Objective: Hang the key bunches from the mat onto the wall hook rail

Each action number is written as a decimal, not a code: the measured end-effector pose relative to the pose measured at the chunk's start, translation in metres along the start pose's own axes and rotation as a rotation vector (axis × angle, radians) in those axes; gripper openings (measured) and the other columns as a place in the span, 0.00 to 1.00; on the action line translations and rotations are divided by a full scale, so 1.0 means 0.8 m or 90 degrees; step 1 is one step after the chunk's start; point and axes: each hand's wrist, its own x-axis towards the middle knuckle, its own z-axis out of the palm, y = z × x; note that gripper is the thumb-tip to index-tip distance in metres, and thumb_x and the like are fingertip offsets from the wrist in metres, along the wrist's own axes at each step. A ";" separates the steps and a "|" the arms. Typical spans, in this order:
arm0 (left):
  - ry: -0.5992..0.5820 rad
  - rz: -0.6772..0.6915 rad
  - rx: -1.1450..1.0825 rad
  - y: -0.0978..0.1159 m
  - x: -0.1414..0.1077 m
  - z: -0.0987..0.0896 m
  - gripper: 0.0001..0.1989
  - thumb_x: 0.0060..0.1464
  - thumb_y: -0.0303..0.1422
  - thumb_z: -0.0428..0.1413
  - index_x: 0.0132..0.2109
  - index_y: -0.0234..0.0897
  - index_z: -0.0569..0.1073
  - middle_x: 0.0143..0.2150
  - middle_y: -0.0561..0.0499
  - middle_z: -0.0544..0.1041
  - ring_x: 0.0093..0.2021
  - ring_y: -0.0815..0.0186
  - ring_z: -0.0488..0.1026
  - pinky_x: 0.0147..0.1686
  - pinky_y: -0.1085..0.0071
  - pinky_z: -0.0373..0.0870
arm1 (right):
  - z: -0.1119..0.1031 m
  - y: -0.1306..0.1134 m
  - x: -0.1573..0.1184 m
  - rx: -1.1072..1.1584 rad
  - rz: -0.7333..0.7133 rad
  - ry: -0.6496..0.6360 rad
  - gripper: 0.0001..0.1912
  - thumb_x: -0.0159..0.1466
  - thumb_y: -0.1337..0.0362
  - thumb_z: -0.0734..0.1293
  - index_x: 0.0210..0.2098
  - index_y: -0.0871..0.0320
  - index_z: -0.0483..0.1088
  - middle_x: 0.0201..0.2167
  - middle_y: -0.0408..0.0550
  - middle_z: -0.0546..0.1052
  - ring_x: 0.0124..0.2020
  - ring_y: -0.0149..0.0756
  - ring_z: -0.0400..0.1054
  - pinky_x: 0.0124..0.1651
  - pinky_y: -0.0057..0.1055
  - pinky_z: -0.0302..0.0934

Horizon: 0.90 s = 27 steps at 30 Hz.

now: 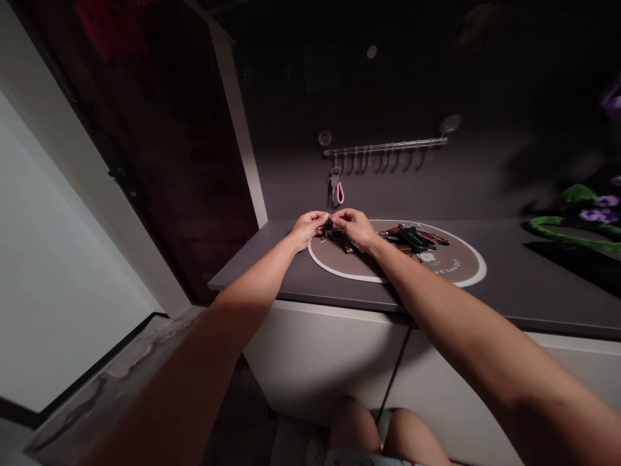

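Note:
Above the left part of an oval brown mat (349, 270) with a white rim, my two hands meet. My left hand (306, 228) is closed, its fingers pinching a small dark bunch of keys (328, 228). From the other side my right hand (356, 228) pinches at the top of the same bunch; the exact grip is too small to make out. Beside and partly behind my right wrist lies a pile of keys and key fobs (414, 238) on the mat. A key with a pink loop (340, 192) hangs on the wall just above my hands.
A clear rail with several hooks (385, 147) is fixed to the dark wall. The mat lies on a grey countertop (504, 259) over white cabinet doors (325, 349). Purple flowers with green stems (601, 213) stand at the right. A dark door (194, 162) is at the left.

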 end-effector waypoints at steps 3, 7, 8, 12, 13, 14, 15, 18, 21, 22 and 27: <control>0.007 0.009 0.012 0.000 0.002 0.000 0.10 0.46 0.34 0.58 0.35 0.33 0.72 0.29 0.53 0.72 0.25 0.77 0.64 0.23 0.80 0.58 | -0.001 0.001 0.000 0.004 -0.004 -0.001 0.09 0.50 0.61 0.66 0.27 0.61 0.66 0.24 0.41 0.69 0.26 0.25 0.61 0.36 0.26 0.58; 0.017 0.012 0.005 0.000 0.002 0.002 0.10 0.47 0.34 0.57 0.36 0.32 0.72 0.31 0.52 0.72 0.26 0.77 0.64 0.22 0.80 0.57 | -0.003 0.002 0.000 0.031 0.004 0.002 0.11 0.49 0.60 0.67 0.27 0.61 0.65 0.25 0.41 0.69 0.27 0.25 0.62 0.36 0.26 0.58; 0.019 0.016 0.014 0.000 0.002 0.002 0.09 0.48 0.33 0.56 0.36 0.32 0.71 0.31 0.51 0.72 0.25 0.77 0.64 0.22 0.80 0.57 | -0.003 0.002 0.001 0.040 0.004 0.003 0.12 0.48 0.60 0.67 0.27 0.61 0.65 0.25 0.41 0.69 0.27 0.25 0.62 0.36 0.26 0.58; 0.045 0.061 0.134 -0.004 0.002 0.003 0.08 0.52 0.34 0.51 0.35 0.32 0.70 0.29 0.52 0.71 0.25 0.76 0.64 0.22 0.80 0.58 | -0.004 0.004 0.003 0.068 0.013 0.009 0.14 0.47 0.58 0.68 0.27 0.61 0.64 0.23 0.40 0.68 0.26 0.25 0.61 0.35 0.25 0.58; 0.058 0.075 0.183 -0.005 0.002 0.004 0.09 0.54 0.34 0.49 0.34 0.32 0.69 0.28 0.53 0.71 0.24 0.76 0.64 0.23 0.79 0.58 | -0.003 0.004 0.003 0.075 0.017 0.013 0.15 0.46 0.57 0.68 0.27 0.60 0.64 0.23 0.40 0.67 0.26 0.24 0.61 0.35 0.25 0.59; 0.071 0.092 0.237 -0.006 0.001 0.004 0.10 0.55 0.34 0.47 0.33 0.33 0.68 0.27 0.53 0.70 0.24 0.75 0.64 0.24 0.78 0.59 | -0.003 0.004 0.003 0.081 0.021 0.019 0.15 0.46 0.57 0.69 0.27 0.60 0.64 0.23 0.40 0.67 0.25 0.24 0.61 0.34 0.25 0.59; 0.081 0.113 0.295 -0.007 0.001 0.005 0.10 0.55 0.34 0.46 0.32 0.33 0.68 0.26 0.53 0.70 0.24 0.74 0.64 0.26 0.77 0.60 | -0.003 0.004 0.004 0.088 0.024 0.027 0.16 0.46 0.56 0.69 0.27 0.60 0.64 0.23 0.39 0.67 0.25 0.24 0.61 0.34 0.25 0.59; 0.086 0.176 0.463 -0.008 -0.002 0.005 0.11 0.56 0.34 0.44 0.32 0.35 0.67 0.26 0.54 0.69 0.26 0.72 0.64 0.30 0.75 0.61 | -0.005 0.001 0.005 0.106 0.037 0.048 0.17 0.45 0.55 0.69 0.26 0.60 0.63 0.23 0.39 0.67 0.25 0.24 0.61 0.34 0.25 0.60; 0.069 0.211 0.584 -0.008 -0.004 0.007 0.11 0.57 0.33 0.42 0.33 0.36 0.67 0.29 0.52 0.71 0.31 0.70 0.66 0.34 0.73 0.62 | -0.009 -0.006 0.006 0.126 0.049 0.065 0.17 0.46 0.55 0.69 0.27 0.59 0.62 0.24 0.39 0.67 0.25 0.25 0.61 0.34 0.26 0.61; 0.061 0.219 0.612 -0.008 -0.005 0.007 0.11 0.57 0.33 0.42 0.34 0.36 0.68 0.30 0.51 0.71 0.33 0.69 0.66 0.36 0.72 0.62 | -0.011 -0.009 0.008 0.134 0.053 0.071 0.17 0.46 0.55 0.69 0.27 0.59 0.62 0.24 0.39 0.67 0.25 0.25 0.61 0.34 0.26 0.61; 0.018 0.244 0.692 -0.008 -0.007 0.012 0.12 0.57 0.33 0.41 0.36 0.38 0.68 0.36 0.48 0.72 0.38 0.65 0.67 0.40 0.70 0.61 | -0.020 -0.021 0.023 0.169 0.065 0.100 0.14 0.48 0.57 0.68 0.27 0.59 0.61 0.23 0.39 0.67 0.23 0.24 0.61 0.32 0.26 0.61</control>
